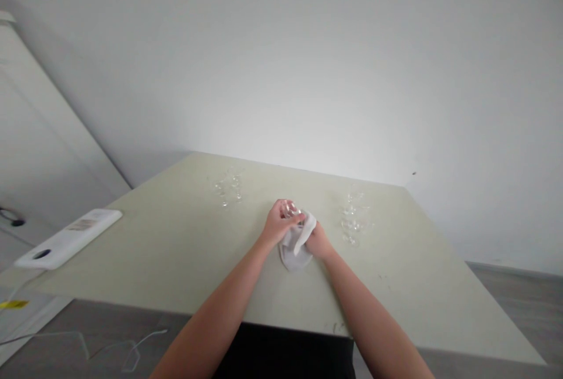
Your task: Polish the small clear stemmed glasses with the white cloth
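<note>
Over the middle of the pale table (pixel 176 261), my left hand (pixel 276 225) is closed around a small clear glass (pixel 291 210). My right hand (pixel 317 242) grips a white cloth (pixel 297 247) that wraps against the glass and hangs down between both hands. Two or three clear glasses (pixel 229 186) stand at the far left of the table. Several more clear glasses (pixel 353 217) stand to the right of my hands.
A white flat device (pixel 70 237) with a dark round spot lies on the table's left edge. White cables (pixel 109 347) trail on the grey floor at the lower left. A plain white wall rises behind the table, with a white cabinet on the left.
</note>
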`<control>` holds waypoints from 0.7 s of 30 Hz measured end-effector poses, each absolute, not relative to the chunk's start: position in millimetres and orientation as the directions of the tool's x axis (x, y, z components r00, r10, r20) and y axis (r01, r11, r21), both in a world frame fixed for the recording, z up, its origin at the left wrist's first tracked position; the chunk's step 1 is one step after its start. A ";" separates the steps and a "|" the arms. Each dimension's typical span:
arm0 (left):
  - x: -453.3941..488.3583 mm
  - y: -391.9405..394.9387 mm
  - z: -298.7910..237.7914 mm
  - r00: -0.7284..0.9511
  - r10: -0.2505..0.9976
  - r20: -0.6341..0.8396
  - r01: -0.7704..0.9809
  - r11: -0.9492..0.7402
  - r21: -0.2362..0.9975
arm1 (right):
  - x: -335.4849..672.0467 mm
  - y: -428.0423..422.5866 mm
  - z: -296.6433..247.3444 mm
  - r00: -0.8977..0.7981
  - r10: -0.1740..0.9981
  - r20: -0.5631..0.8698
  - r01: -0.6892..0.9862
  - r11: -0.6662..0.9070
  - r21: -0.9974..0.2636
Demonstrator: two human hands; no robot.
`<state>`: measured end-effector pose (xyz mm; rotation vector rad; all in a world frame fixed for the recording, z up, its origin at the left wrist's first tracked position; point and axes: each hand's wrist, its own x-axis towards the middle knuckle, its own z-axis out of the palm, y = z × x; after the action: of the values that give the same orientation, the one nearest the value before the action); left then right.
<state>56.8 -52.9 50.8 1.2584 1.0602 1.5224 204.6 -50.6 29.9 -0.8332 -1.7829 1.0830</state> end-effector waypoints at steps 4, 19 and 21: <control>50.8 -56.2 55.8 0.120 0.973 0.196 -0.359 -0.141 0.923 | 207.4 -55.8 38.3 -0.489 0.846 0.211 -0.107 0.182 -0.977; 34.0 -43.4 63.2 -0.297 0.932 0.208 -0.513 -0.340 0.788 | 202.8 -40.3 29.6 -0.026 1.000 0.000 -0.293 -0.007 -0.956; 35.8 -46.0 64.3 -0.248 0.933 0.261 -0.423 -0.346 0.837 | 200.1 -41.7 27.1 -0.106 0.994 -0.036 -0.308 -0.067 -0.949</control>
<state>35.8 -46.0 64.3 0.9631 0.7946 1.7641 200.1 -41.7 27.1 -0.9593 -1.0144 1.4529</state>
